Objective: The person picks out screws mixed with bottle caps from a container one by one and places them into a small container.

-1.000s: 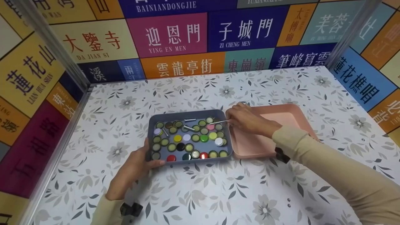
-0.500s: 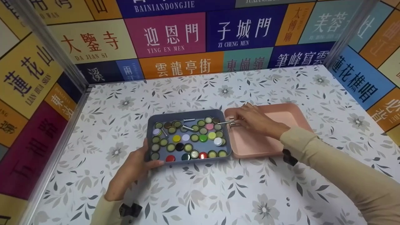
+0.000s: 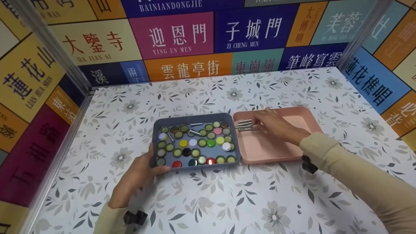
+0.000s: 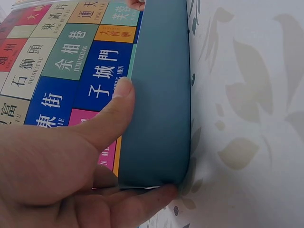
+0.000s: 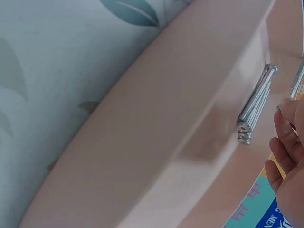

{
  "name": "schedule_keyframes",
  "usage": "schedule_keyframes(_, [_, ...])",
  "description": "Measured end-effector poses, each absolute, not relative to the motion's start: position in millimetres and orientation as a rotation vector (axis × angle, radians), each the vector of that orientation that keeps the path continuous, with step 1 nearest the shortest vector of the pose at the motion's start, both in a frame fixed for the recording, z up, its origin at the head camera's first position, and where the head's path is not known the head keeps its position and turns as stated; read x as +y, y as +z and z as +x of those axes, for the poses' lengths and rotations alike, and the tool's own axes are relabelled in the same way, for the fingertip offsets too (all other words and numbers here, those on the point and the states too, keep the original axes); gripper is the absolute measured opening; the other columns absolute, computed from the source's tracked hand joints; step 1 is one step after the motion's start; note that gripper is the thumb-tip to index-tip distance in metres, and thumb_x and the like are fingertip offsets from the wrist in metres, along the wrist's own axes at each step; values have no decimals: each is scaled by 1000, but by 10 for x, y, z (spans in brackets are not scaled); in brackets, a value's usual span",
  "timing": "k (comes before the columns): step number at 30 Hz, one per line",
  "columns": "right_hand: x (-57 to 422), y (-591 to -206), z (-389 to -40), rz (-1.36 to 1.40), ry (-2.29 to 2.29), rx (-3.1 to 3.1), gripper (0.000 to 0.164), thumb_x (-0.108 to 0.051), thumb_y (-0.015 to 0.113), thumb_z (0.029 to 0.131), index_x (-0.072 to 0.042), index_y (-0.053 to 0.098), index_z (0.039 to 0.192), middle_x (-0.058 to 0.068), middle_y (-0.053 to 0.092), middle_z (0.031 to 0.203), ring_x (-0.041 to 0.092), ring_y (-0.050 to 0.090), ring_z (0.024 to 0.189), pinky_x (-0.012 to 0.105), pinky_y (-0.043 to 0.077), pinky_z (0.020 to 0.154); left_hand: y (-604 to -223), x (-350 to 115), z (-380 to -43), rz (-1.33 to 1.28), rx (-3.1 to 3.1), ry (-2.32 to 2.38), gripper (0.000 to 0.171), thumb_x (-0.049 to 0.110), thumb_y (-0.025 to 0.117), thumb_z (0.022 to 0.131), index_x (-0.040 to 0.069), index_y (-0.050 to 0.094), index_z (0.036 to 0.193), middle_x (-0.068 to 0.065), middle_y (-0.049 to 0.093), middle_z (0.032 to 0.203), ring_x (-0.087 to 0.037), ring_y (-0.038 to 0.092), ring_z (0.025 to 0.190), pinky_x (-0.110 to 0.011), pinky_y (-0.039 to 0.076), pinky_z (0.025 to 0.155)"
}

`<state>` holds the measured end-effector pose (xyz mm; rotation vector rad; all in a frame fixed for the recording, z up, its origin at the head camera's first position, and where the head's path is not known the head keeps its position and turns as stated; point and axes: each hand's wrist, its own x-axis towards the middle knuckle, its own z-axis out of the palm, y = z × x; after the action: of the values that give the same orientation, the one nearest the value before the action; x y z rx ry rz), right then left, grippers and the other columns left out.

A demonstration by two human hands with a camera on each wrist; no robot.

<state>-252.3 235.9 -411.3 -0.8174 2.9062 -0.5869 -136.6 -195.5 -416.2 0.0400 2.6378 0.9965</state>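
Note:
My left hand (image 3: 139, 169) holds the near left corner of a blue-grey tray (image 3: 198, 167), its thumb (image 4: 111, 111) along the near wall and its fingers at the corner. In this tray lie many bottle caps (image 3: 211, 143) and a few metal screws (image 3: 195, 132). Over the pink tray (image 3: 266, 161), my right hand (image 3: 276, 125) pinches a screw (image 5: 298, 78) by one end; its threaded part shows in the right wrist view. Several silver screws (image 5: 256, 102) lie bunched inside the pink tray's left side, beside my fingertips.
Both trays stand side by side on a floral-patterned tabletop (image 3: 208, 201). Panels with large printed characters (image 3: 178, 35) close off the back and both sides.
My right hand has moved right, carrying the screw from above the blue-grey tray's right edge to over the pink tray. The screws there have come into view. My left hand stays put.

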Motion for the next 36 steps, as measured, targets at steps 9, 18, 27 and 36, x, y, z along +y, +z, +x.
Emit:
schedule_keyframes(9, [2420, -4105, -2497, -798, -538, 2923, 11, 0, 67, 89, -7, 65, 97, 10, 69, 100, 31, 52, 103, 53, 37, 100, -4160, -1960, -1366, 7, 2644, 956, 110, 39, 77, 87, -7, 5, 157, -34, 35, 155, -45, 36, 145, -56, 30, 120])
schedule_keyframes(18, [2439, -4155, -2503, -757, -484, 2949, 8, -9, 72, 88, -6, 65, 92, 10, 69, 93, 32, 52, 101, 56, 33, 104, -4164, -1955, -1375, -18, 2625, 967, 110, 38, 76, 88, -6, 3, 157, -33, 33, 156, -45, 36, 145, -56, 30, 121])
schedule_keyframes(27, [2475, -4217, -2507, -667, -483, 2924, 7, -12, 69, 92, -7, 66, 95, 9, 70, 95, 33, 52, 106, 60, 31, 108, -4150, -1953, -1383, 3, 2624, 983, 110, 38, 76, 87, -7, 3, 157, -34, 33, 156, -46, 36, 144, -56, 29, 121])
schedule_keyframes(36, [2430, -4245, -2493, -661, -479, 2929, 4, -8, 68, 91, -4, 68, 94, 11, 70, 95, 35, 53, 105, 60, 33, 107, -4147, -1957, -1363, 19, 2637, 972, 111, 40, 76, 87, -7, 3, 157, -34, 31, 156, -46, 33, 146, -55, 28, 122])
